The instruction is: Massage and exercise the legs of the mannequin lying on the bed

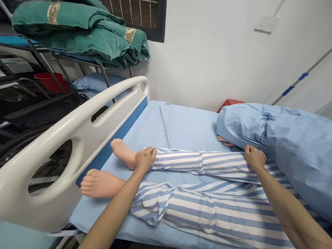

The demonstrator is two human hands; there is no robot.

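My left grip (146,158) pinches striped trousers (203,206) at cuff; right grip (255,157) curled, hold unclear. Uneven pull could bunch fabric.

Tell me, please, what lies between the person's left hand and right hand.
In the head view, the far striped trouser leg stretches between the left hand and the right hand; nothing else rests on that stretch.

Striped trousers (192,208): top covered by blue quilt (297,143). Manikin hand (226,141), 1: mostly covered. Red item (230,102): part-hidden behind quilt. Wheel (9,144): part-masked by footboard (71,125). Forearms (112,214), 2: cut by bottom edge.
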